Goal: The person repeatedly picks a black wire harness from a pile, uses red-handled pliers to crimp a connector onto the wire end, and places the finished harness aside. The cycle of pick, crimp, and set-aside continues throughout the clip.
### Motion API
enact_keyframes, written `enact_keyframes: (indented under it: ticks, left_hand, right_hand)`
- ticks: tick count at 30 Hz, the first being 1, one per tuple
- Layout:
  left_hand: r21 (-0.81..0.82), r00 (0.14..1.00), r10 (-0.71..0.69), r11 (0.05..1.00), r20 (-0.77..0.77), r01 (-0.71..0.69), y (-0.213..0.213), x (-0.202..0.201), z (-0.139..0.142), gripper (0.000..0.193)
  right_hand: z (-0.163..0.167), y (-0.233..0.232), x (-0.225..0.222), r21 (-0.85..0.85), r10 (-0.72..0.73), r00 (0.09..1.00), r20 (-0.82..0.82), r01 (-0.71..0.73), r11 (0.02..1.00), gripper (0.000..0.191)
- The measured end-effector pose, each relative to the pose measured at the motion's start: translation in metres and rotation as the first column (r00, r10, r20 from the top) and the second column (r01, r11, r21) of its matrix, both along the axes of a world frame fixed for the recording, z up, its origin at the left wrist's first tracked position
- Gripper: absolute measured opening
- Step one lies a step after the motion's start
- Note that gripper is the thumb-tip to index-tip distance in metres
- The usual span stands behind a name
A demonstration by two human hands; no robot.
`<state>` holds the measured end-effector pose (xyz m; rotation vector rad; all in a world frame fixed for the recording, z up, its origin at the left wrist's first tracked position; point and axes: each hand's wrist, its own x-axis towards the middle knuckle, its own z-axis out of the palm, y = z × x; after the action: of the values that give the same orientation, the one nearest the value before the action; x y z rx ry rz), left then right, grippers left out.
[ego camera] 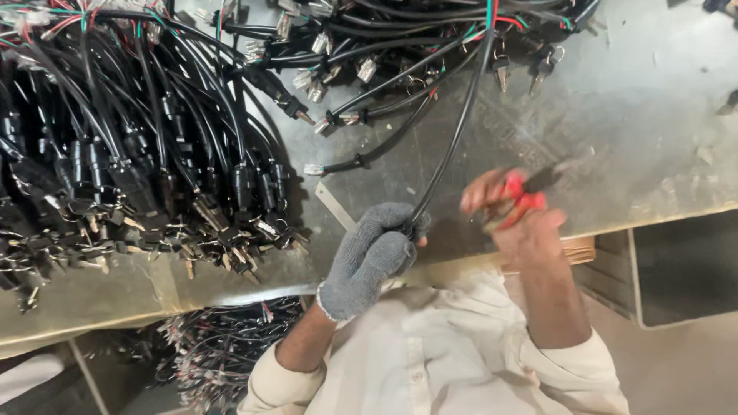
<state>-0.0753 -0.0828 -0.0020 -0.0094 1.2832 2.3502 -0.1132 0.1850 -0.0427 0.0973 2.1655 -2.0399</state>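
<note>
Bench [646, 115]: grey sheet-metal top, scuffed and scratched, with a pale front edge running from the lower left up toward the right. Bare metal shows mainly at the right half and the far right corner.

Cable heap [131, 154]: large mass of black cables with black plugs and metal tips, covering the left half of the bench up to the front edge; red, green and white inner wires show at the far left corner.

Second cable bundle [384, 54]: smaller spread of black cables with silvery connector ends, along the far edge at the middle.

Lower cable pile [223, 346]: tangled cables with thin coloured wires, lying below the bench's front edge at the left; what holds them cannot be told.

Metal strip [334, 206]: flat, narrow, lying on the bench just beside the gloved hand.

Single black cable [453, 131]: runs from the far edge down to the front edge at the middle, its lower end in the left hand.

Left hand [373, 253]: in a grey knitted glove, closed around the lower end of the single black cable at the front edge.

Right hand [516, 219]: bare, blurred, closed around red-handled pliers [530, 192] just beside the cable's end.

Floor: grey, seen at the right beyond a pale frame below the bench.
</note>
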Motion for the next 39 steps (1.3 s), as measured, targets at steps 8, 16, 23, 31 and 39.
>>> enact_keyframes:
  ticks: [8, 16, 23, 31, 39]
  left_hand:
    - [-0.008, 0.979, 0.198, 0.980, 0.035, -0.198, 0.055, 0.012, 0.022, 0.070]
    - [-0.255, 0.978, -0.095, 0.966, -0.187, 0.045, 0.042, 0.001, 0.043, 0.074]
    - [-0.646, 0.905, -0.050, 0.717, -0.422, -0.262, 0.058, 0.004, 0.021, 0.075]
    - [-0.776, 0.852, -0.060, 0.450, -0.520, -0.442, 0.067, 0.016, 0.005, 0.067]
    - [-0.804, 0.768, -0.239, 0.152, -0.594, -0.575, 0.070, 0.011, -0.010, 0.055]
  right_hand:
    - [0.052, -0.024, -0.005, 0.651, 0.480, 0.775, -0.410, -0.121, 0.750, 0.030]
    - [0.042, -0.007, -0.027, 0.856, 0.578, 0.771, -0.266, -0.087, 0.510, 0.029]
    - [0.053, -0.004, -0.022, 0.720, 0.554, 0.784, -0.278, -0.211, 0.661, 0.045]
    - [0.055, -0.014, -0.016, 0.860, 0.487, 0.851, -0.195, -0.090, 0.503, 0.024]
    - [0.048, -0.014, 0.000, 0.834, 0.404, 0.908, -0.108, -0.138, 0.534, 0.028]
